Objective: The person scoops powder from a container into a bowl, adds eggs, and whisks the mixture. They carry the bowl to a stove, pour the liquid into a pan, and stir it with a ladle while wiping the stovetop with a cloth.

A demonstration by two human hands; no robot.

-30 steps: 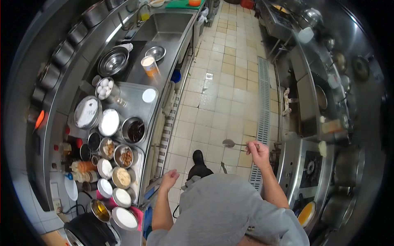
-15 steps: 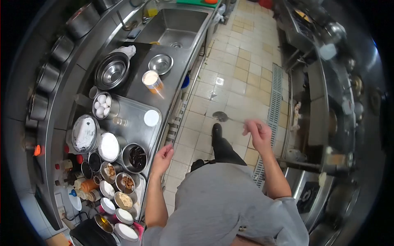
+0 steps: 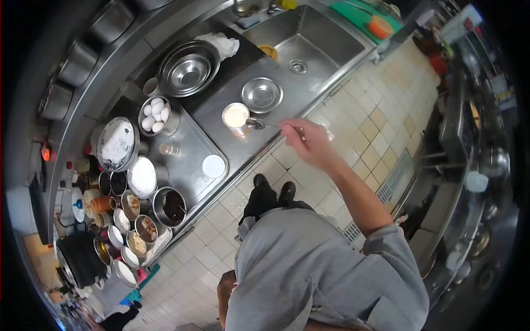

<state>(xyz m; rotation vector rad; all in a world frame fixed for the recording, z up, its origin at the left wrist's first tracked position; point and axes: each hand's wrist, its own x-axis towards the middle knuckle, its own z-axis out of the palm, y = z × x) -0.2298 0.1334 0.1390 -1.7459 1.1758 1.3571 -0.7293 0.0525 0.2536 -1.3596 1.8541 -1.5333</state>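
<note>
My right hand (image 3: 309, 142) is closed around the handle of a metal spoon (image 3: 256, 123) and reaches over the counter's front edge. The spoon's bowl is right at the rim of an open can (image 3: 236, 116) filled with pale powder. Behind the can sits a shallow metal bowl (image 3: 261, 95). A round white lid (image 3: 213, 166) lies on the metal tray in front of the can. Low beside my waist, part of my left arm (image 3: 226, 287) shows; its fingers are hidden by my shirt.
A pot of eggs (image 3: 155, 115), a bowl of white powder (image 3: 142, 176) and several ingredient containers crowd the counter's left. Stacked metal bowls (image 3: 189, 74) stand behind. The sink (image 3: 317, 47) is farther back, beside a green cutting board (image 3: 361, 21). A stove line runs along the right.
I have turned toward the counter. My right hand has carried the spoon from over the floor to the can. My left hand has dropped from the counter's edge to my side.
</note>
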